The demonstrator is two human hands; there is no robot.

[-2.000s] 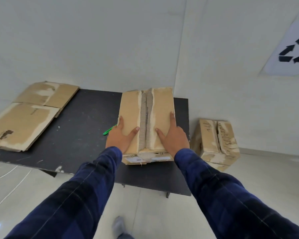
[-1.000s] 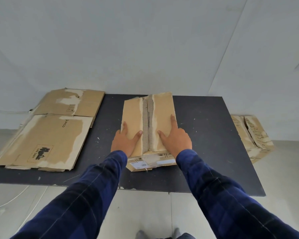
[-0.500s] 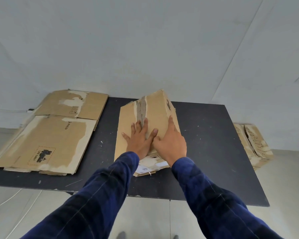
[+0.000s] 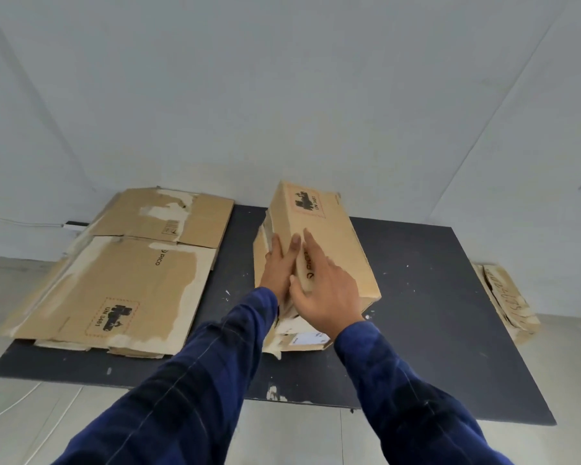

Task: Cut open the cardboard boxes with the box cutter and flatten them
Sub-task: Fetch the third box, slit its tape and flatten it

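Tipping up off its flat side, the cardboard box (image 4: 322,243) now stands as a slanted ridge in the middle of the black tabletop (image 4: 433,297), its printed panel facing up and to the right, where a moment ago it lay low with its 2 torn flaps and a strip of bare corrugation on top. The left hand (image 4: 279,273) lies along the ridge with its fingers (image 4: 275,250) straight down the left face and the thumb over on the printed panel; no closed grip shows. The right hand (image 4: 326,297) rests on the printed panel near its lower end, fingers (image 4: 311,246) spread and extended, holding nothing. Both have come in from the outer flaps to the box's centre line. Judging by this, the cutting on this box is done and the person is collapsing it sideways, so the next push probably has to lay the raised panel over until the walls fold flat. The box cutter is not in view. To the left, a flattened stack (image 4: 114,280) with 2 sheets on top overhangs the tabletop edge, the likely place for this one. On the floor (image 4: 567,380) at the right another worn box (image 4: 507,303) leans by the pale wall (image 4: 282,95), seemingly not yet dealt with.
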